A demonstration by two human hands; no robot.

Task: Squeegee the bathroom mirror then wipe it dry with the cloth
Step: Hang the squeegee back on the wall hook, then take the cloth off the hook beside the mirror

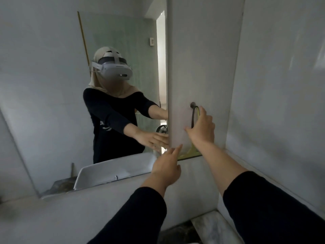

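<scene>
The large frameless wall mirror [123,41] fills the left half of the view, its right edge meeting a white column of wall [202,59] that juts forward beside it. On that column a dark metal hook [193,104] holds something thin and yellow-green [198,111], with a pale, whitish cloth-like shape [181,127] hanging against the wall just to its left; whether either is the squeegee or the wiping cloth cannot be told, as both are blurred and partly covered.

The right hand [202,128] reaches up to the hook, fingers curled loosely around the hanging yellow-green piece, the index finger pointing upward alongside it; how firm the hold is cannot be told. The left hand [167,164] is lower and nearer the mirror's bottom corner, open with the fingers stretched toward the pale shape and holding nothing. Both arms wear long black sleeves [263,199].

Below the mirror runs a white ledge [70,208], and a white basin [114,171] shows in the reflection along the mirror's lower edge. The glass also reflects the person reaching with both arms, a small round black fan [161,129], a bright doorway [161,67] and a thin yellow rod [83,36] leaning on the wall. To the right stands a plain grey-white wall [281,85].
</scene>
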